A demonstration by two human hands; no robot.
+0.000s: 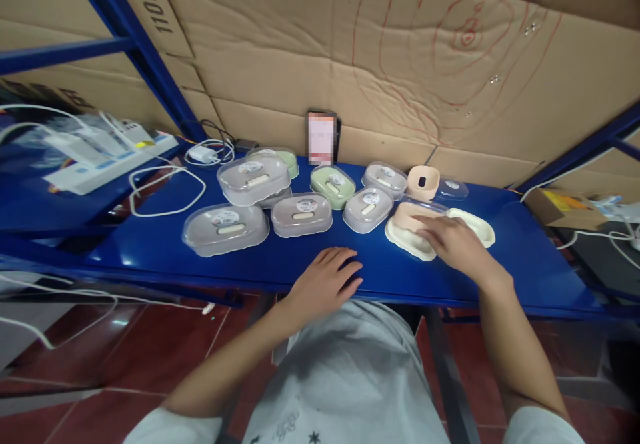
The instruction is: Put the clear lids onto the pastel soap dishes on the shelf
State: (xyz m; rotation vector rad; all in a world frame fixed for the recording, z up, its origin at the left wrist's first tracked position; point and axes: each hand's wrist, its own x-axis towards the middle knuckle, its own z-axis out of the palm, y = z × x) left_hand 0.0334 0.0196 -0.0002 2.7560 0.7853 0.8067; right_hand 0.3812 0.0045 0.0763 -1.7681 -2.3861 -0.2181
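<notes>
Left hand [327, 281] laid flat and empty on the near edge of the blue shelf [165, 247], right hand [453, 241] rested with relaxed fingers on a peach soap box [411, 216], nothing gripped, cream tray [407, 239] beneath, lidded soap boxes [226, 228] ranged behind, phone [321, 137] propped against cardboard.

A peach soap box [411, 216] sits open on a cream tray [406, 239] on the blue shelf, with a second cream tray [479, 225] just beside it.
</notes>
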